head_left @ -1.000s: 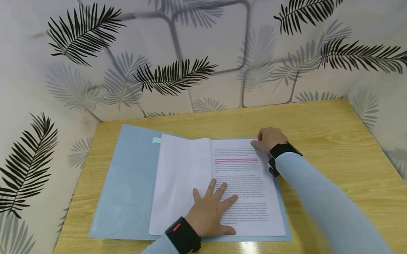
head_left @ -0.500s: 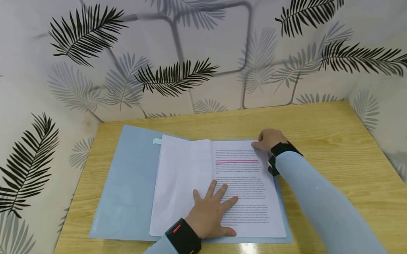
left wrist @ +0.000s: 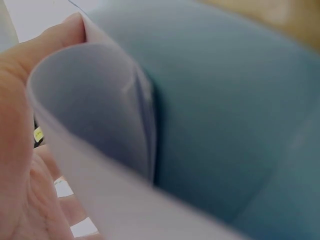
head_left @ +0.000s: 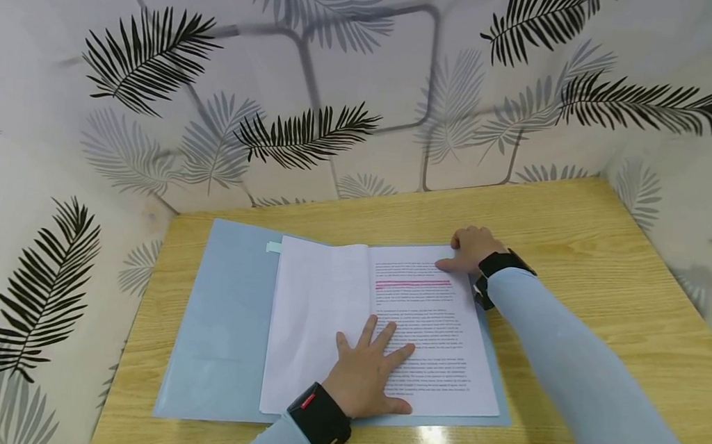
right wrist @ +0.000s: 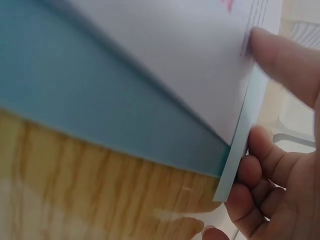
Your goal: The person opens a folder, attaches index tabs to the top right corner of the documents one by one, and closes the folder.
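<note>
A light-blue folder (head_left: pixel 222 323) lies open on the wooden table, with white sheets inside. Its left-hand page (head_left: pixel 318 303) shows a blank side, and the right-hand page (head_left: pixel 427 311) carries printed text with pink highlighted lines. My left hand (head_left: pixel 365 376) is spread over the lower middle of the pages, thumb close to the bottom edge. In the left wrist view, a curved sheet (left wrist: pixel 85 90) bulges beside the thumb. At the upper right corner, my right hand (head_left: pixel 474 251) grips the folder's edge, its thumb (right wrist: pixel 285 60) on the printed page and its other fingers curled at the outer side.
A pale green tab (head_left: pixel 274 247) sticks out from the top left of the sheets. The wooden table (head_left: pixel 591 268) meets a leaf-patterned wall covering (head_left: pixel 393 65) at the back and sides. Light glares near the front edge.
The right thumb has shifted slightly left and down on the printed page, and the right wrist has turned a little. The left hand and folder stay in place.
</note>
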`<move>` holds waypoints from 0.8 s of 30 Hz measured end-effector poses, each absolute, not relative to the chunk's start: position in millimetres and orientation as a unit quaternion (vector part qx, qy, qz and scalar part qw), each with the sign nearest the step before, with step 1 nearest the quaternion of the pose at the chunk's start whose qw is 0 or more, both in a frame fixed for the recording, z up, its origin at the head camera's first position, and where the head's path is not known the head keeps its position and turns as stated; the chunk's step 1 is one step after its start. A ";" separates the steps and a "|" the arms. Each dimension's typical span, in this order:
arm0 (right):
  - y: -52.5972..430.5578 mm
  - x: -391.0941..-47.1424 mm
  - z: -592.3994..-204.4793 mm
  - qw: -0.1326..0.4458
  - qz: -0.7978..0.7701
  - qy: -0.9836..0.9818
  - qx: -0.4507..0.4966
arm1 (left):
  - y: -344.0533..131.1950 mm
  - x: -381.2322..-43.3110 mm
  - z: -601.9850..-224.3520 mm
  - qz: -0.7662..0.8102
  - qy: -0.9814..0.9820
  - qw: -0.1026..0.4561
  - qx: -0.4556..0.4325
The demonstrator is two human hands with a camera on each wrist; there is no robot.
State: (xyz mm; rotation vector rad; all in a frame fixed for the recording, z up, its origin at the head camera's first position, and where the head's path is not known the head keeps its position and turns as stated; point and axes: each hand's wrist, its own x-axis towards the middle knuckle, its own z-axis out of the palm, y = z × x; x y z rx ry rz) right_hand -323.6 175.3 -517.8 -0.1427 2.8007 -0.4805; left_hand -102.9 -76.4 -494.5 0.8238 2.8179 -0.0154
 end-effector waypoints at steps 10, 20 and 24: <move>170.1 -319.2 -507.4 0.138 -0.153 0.977 -0.045 | -75.9 -103.1 -494.8 -0.004 0.954 0.102 0.281; 170.4 -315.8 -505.1 0.133 -0.173 0.975 -0.043 | -76.2 -102.6 -496.5 0.007 0.955 0.102 0.277; 170.1 -313.7 -503.8 0.135 -0.171 0.975 -0.050 | -76.6 -102.4 -495.6 0.009 0.956 0.103 0.275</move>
